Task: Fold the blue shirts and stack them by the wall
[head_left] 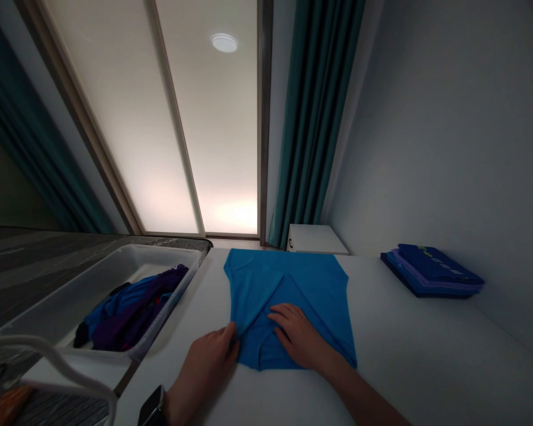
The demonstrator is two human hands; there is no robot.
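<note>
A bright blue shirt (320,290) lies flat on the white table (404,355), its sides and sleeves folded inward so that the edges meet in a peak near the middle. My left hand (213,355), with a dark watch on the wrist, pinches the shirt's left edge between thumb and fingers. My right hand (299,337) rests on the shirt's middle, fingers stretched out and lying flat on the cloth. The neckline curves at the near side, between the two hands.
A stack of folded clothes (430,272) sits at the table's right, near the wall. To the left, a translucent plastic bin (128,260) holds crumpled blue and purple clothes (133,310). A white cabinet (317,238) stands beyond the far edge. A pale curved tube (57,361) crosses the lower left.
</note>
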